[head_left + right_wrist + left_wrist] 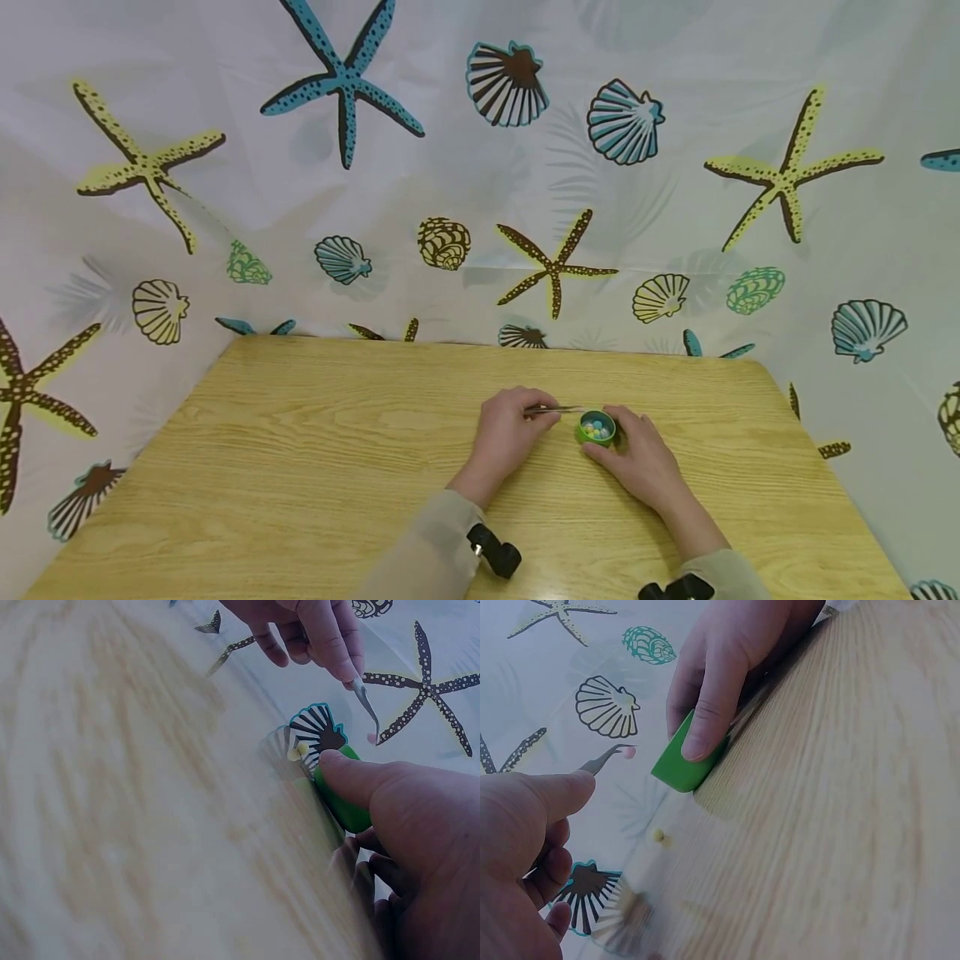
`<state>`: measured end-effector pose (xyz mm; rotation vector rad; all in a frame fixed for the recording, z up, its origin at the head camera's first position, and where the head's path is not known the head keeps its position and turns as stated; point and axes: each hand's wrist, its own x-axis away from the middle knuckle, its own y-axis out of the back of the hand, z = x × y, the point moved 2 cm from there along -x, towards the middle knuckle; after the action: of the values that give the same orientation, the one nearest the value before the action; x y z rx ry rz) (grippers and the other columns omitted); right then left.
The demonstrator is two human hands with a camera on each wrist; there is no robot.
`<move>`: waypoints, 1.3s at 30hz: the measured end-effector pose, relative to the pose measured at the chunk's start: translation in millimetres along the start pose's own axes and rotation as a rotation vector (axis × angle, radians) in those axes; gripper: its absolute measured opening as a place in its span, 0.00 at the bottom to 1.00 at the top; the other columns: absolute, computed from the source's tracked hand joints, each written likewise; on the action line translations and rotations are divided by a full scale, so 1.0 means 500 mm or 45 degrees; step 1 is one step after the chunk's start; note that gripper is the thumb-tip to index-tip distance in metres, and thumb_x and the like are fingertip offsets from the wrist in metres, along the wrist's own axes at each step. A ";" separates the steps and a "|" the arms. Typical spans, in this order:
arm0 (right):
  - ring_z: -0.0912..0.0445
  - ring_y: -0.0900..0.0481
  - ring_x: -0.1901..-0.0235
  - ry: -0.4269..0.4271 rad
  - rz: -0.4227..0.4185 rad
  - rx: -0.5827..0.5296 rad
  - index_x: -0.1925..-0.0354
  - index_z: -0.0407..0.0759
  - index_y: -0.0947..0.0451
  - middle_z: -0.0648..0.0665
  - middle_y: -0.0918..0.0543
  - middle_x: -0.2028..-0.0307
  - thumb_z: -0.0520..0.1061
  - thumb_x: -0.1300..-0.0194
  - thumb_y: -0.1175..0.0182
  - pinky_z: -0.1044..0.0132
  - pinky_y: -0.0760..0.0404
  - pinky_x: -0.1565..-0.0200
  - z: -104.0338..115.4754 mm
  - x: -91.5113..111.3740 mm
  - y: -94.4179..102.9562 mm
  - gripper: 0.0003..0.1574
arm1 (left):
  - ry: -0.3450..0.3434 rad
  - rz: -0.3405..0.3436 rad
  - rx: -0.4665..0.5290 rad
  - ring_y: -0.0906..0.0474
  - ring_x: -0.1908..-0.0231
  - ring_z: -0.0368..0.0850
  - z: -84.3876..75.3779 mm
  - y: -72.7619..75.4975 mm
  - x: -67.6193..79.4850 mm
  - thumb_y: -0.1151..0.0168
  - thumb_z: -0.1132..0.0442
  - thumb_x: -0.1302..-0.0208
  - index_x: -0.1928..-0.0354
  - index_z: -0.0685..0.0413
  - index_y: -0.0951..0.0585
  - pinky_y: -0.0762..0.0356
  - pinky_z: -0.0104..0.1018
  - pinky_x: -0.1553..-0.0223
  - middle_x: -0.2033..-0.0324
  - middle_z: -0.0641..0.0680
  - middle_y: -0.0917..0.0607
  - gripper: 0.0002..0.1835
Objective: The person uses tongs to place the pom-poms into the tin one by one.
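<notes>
Between thumb and fingers my left hand (510,433) pinches a pair of metal tweezers (551,409) with bent, fine tips. A small pink bead (629,753) is at those tips, just off the left side of the cup's rim. My right hand (641,457) grips a small round green cup (579,435) from its right side, thumb in front. Inside the cup lie several small pastel beads (597,430). One yellow bead (658,835) sits on the table outside the cup, seen in both wrist views; the right wrist view shows the cup's outside wall only.
The wooden table (300,467) meets a white cloth (450,183) printed with starfish and shells, which hangs behind it and on both sides. Black camera mounts (495,552) sit on both wrists over beige sleeves (435,546).
</notes>
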<state>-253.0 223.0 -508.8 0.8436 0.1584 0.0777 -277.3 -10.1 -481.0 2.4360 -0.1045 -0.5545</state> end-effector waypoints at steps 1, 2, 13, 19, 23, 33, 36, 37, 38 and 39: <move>0.24 0.40 0.21 -0.001 0.000 0.001 0.22 0.37 0.29 0.31 0.25 0.24 0.61 0.24 0.27 0.26 0.35 0.27 0.000 0.000 0.000 0.47 | 0.000 0.004 0.000 0.15 0.56 0.44 -0.002 -0.003 0.000 0.23 0.58 0.26 0.54 0.42 0.06 0.20 0.49 0.45 0.58 0.44 0.08 0.04; 0.24 0.40 0.21 0.001 -0.001 0.003 0.22 0.37 0.29 0.31 0.25 0.24 0.61 0.24 0.27 0.26 0.35 0.27 -0.001 0.000 0.000 0.47 | 0.000 0.007 0.001 0.15 0.56 0.44 -0.004 -0.006 0.001 0.23 0.58 0.26 0.54 0.43 0.06 0.20 0.49 0.46 0.58 0.44 0.08 0.04; 0.22 0.44 0.20 0.003 0.000 0.004 0.21 0.38 0.30 0.31 0.26 0.23 0.62 0.24 0.28 0.25 0.40 0.25 -0.005 -0.002 -0.003 0.47 | -0.034 0.024 -0.026 0.15 0.59 0.42 -0.011 -0.034 0.004 0.22 0.57 0.27 0.54 0.42 0.06 0.22 0.51 0.43 0.60 0.43 0.08 0.04; 0.22 0.45 0.20 -0.003 -0.001 0.001 0.21 0.38 0.30 0.31 0.26 0.23 0.62 0.24 0.28 0.24 0.39 0.26 -0.004 -0.001 -0.002 0.47 | -0.038 0.032 -0.036 0.14 0.58 0.41 -0.007 -0.042 0.006 0.23 0.57 0.27 0.54 0.42 0.06 0.21 0.51 0.42 0.59 0.44 0.08 0.04; 0.21 0.45 0.20 0.008 -0.003 0.004 0.21 0.37 0.30 0.30 0.26 0.24 0.61 0.24 0.28 0.24 0.40 0.25 -0.003 -0.001 -0.001 0.47 | -0.034 0.038 -0.039 0.13 0.57 0.41 -0.007 -0.044 0.007 0.23 0.57 0.27 0.53 0.42 0.06 0.21 0.51 0.42 0.58 0.44 0.07 0.05; 0.21 0.45 0.20 0.004 -0.004 0.000 0.21 0.37 0.30 0.31 0.27 0.23 0.60 0.24 0.28 0.23 0.40 0.26 -0.005 -0.002 -0.003 0.47 | -0.031 0.052 -0.051 0.14 0.58 0.43 -0.006 -0.044 0.010 0.22 0.57 0.27 0.54 0.43 0.05 0.21 0.52 0.42 0.60 0.45 0.08 0.04; 0.21 0.45 0.20 0.008 -0.004 0.000 0.21 0.37 0.30 0.31 0.26 0.24 0.60 0.24 0.28 0.24 0.40 0.26 -0.005 -0.002 -0.003 0.47 | -0.024 0.053 -0.051 0.14 0.59 0.42 -0.005 -0.044 0.010 0.22 0.57 0.27 0.54 0.43 0.05 0.22 0.53 0.41 0.60 0.45 0.08 0.04; 0.21 0.45 0.20 0.010 -0.005 0.000 0.21 0.37 0.30 0.31 0.26 0.24 0.60 0.24 0.28 0.24 0.40 0.25 -0.005 -0.002 -0.003 0.47 | -0.022 0.054 -0.052 0.14 0.59 0.42 -0.005 -0.045 0.011 0.22 0.56 0.27 0.54 0.43 0.05 0.22 0.53 0.41 0.60 0.44 0.08 0.04; 0.21 0.44 0.20 0.012 -0.005 0.002 0.21 0.37 0.30 0.31 0.26 0.24 0.60 0.24 0.28 0.24 0.40 0.26 -0.006 -0.002 -0.003 0.47 | -0.021 0.054 -0.053 0.15 0.59 0.42 -0.005 -0.045 0.011 0.22 0.56 0.27 0.54 0.42 0.05 0.22 0.53 0.41 0.60 0.44 0.08 0.04; 0.22 0.44 0.20 0.015 -0.006 0.003 0.21 0.37 0.30 0.31 0.26 0.24 0.60 0.24 0.28 0.24 0.39 0.26 -0.006 -0.002 -0.003 0.47 | -0.021 0.055 -0.054 0.15 0.59 0.42 -0.005 -0.045 0.011 0.22 0.56 0.27 0.54 0.42 0.05 0.22 0.53 0.41 0.60 0.44 0.08 0.04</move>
<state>-254.6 224.1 -511.5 0.8455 0.1714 0.0780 -272.6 8.0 -494.7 2.3825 -0.1500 -0.5522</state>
